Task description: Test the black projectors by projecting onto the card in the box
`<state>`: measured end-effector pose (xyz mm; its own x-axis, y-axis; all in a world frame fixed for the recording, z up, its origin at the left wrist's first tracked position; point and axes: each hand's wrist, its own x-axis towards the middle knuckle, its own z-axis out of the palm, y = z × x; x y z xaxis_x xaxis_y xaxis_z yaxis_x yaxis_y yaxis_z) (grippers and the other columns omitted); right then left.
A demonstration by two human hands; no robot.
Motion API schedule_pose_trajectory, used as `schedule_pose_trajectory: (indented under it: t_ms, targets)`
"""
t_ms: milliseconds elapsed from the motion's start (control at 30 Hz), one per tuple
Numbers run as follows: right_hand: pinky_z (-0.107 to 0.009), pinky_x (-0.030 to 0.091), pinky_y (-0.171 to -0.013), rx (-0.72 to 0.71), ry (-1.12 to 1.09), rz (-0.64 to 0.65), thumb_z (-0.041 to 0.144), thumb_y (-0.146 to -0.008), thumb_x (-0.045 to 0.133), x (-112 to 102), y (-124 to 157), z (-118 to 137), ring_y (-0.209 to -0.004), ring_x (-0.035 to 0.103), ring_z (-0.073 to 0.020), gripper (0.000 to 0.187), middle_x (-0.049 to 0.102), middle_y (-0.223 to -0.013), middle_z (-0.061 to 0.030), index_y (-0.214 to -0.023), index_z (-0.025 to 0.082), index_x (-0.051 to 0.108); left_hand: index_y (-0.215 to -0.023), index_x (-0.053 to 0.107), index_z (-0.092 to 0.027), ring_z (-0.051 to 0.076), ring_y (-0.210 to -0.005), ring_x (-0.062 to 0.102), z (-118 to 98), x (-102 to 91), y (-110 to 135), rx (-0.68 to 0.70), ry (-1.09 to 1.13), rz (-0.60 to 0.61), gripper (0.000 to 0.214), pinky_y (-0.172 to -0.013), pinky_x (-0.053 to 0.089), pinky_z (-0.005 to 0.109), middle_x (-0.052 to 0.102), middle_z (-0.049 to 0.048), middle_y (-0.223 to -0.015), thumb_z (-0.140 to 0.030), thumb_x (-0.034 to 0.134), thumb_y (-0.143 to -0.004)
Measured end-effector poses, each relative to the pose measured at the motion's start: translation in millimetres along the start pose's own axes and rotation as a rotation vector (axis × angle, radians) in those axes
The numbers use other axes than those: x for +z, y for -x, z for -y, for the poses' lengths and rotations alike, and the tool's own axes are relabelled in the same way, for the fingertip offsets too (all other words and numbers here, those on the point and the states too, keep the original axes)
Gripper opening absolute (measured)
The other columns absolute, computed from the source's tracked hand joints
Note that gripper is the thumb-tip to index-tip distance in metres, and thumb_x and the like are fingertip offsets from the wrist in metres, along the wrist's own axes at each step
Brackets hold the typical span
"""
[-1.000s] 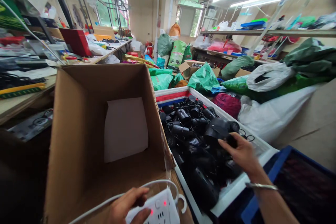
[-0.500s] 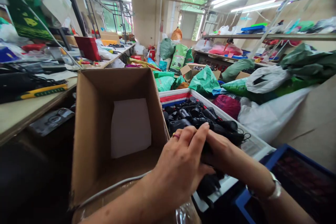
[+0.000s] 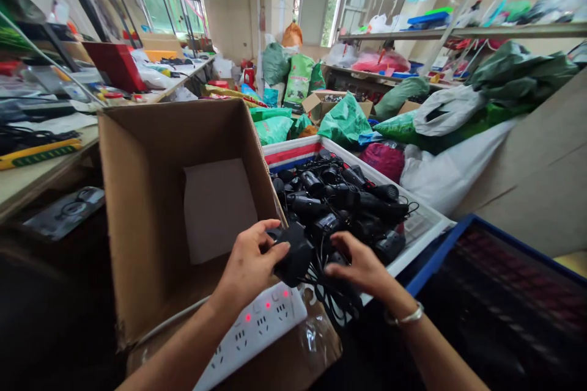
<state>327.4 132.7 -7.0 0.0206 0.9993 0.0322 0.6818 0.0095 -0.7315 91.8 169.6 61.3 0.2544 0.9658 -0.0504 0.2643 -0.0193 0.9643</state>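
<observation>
My left hand [image 3: 250, 269] grips a black hair dryer [image 3: 293, 255] by its rounded body, just over the near corner of an open cardboard box [image 3: 147, 195]. My right hand [image 3: 360, 266] is curled around a black cord [image 3: 332, 293] hanging from the dryer, above a white-rimmed tray [image 3: 293, 156] heaped with several black hair dryers [image 3: 330, 201]. Below my left wrist lies a white power strip [image 3: 254, 327] with red lights lit. Inside the box, a white sheet [image 3: 217, 208] stands against the far wall.
A blue-rimmed crate [image 3: 504, 269] sits to the right of the tray. A long workbench [image 3: 41, 159] with tools and cables runs along the left. Green and white sacks [image 3: 343, 122] and cartons crowd the floor beyond, below shelves holding bagged goods.
My hands have moved apart, with the dryer now in my left hand and its cord in my right. The view has tilted slightly, and the power strip shows again below my left wrist.
</observation>
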Motion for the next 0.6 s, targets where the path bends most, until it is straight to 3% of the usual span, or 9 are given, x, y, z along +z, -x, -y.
schedule_pose_trajectory:
  t_ms: [67,167,267,367,433,600]
  targets:
    - [-0.042,0.05,-0.083,0.083,0.009,0.101,0.03,-0.056,0.08,20.8,20.4,-23.6,-0.093,0.063,-0.0288,0.065,0.068,-0.099,-0.0108,-0.114,0.015,0.057,-0.102,0.061,-0.012,0.009,-0.048,0.044,9.0,-3.4,0.8,-0.068,0.134,-0.068,0.034,-0.05,0.037,0.022,0.048,-0.0084,-0.053,-0.027,0.065,-0.072]
    - [-0.035,0.052,-0.072,0.145,-0.013,0.175,0.031,-0.068,0.071,34.4,40.8,-42.9,-0.079,0.066,-0.0244,0.042,0.071,-0.087,-0.0078,-0.106,0.015,0.064,-0.097,0.06,-0.012,0.008,-0.046,0.046,16.9,-11.1,3.8,-0.195,0.302,-0.095,0.039,-0.049,0.039,0.02,0.049,-0.0095,-0.05,-0.031,0.073,-0.065]
    - [-0.031,0.05,-0.065,0.128,-0.031,0.15,0.03,-0.077,0.062,17.1,40.4,-47.2,-0.071,0.063,-0.0201,0.022,0.068,-0.079,-0.0056,-0.092,0.015,0.068,-0.095,0.058,-0.011,0.013,-0.053,0.059,23.9,-19.4,9.6,-0.36,0.39,0.127,0.048,-0.052,0.045,0.023,0.065,-0.0008,-0.061,-0.033,0.08,-0.058]
    - [-0.032,0.046,-0.073,0.042,-0.016,0.109,0.022,-0.074,0.064,-15.4,29.7,-43.2,-0.079,0.059,-0.0203,0.014,0.064,-0.082,-0.0053,-0.085,0.018,0.072,-0.088,0.061,-0.01,0.018,-0.065,0.066,32.7,-21.9,15.7,-0.406,0.401,0.336,0.042,-0.058,0.05,0.026,0.072,0.0085,-0.076,-0.028,0.082,-0.057]
    - [-0.031,0.044,-0.074,-0.022,-0.025,0.135,0.018,-0.072,0.066,-35.4,23.9,-39.8,-0.078,0.058,-0.019,0.011,0.063,-0.08,-0.0039,-0.079,0.021,0.074,-0.085,0.061,-0.01,0.016,-0.063,0.066,36.4,-19.1,17.4,-0.386,0.388,0.297,0.036,-0.057,0.049,0.023,0.072,0.0063,-0.072,-0.027,0.081,-0.059]
    - [-0.026,0.044,-0.064,-0.064,-0.157,0.187,0.021,-0.075,0.067,-73.6,19.4,-43.8,-0.069,0.057,-0.0141,0.009,0.062,-0.076,-0.0024,-0.079,0.021,0.075,-0.089,0.059,-0.012,0.018,-0.063,0.067,35.0,-7.1,11.7,-0.375,0.448,-0.017,0.045,-0.06,0.052,0.026,0.073,0.0043,-0.07,-0.032,0.081,-0.055]
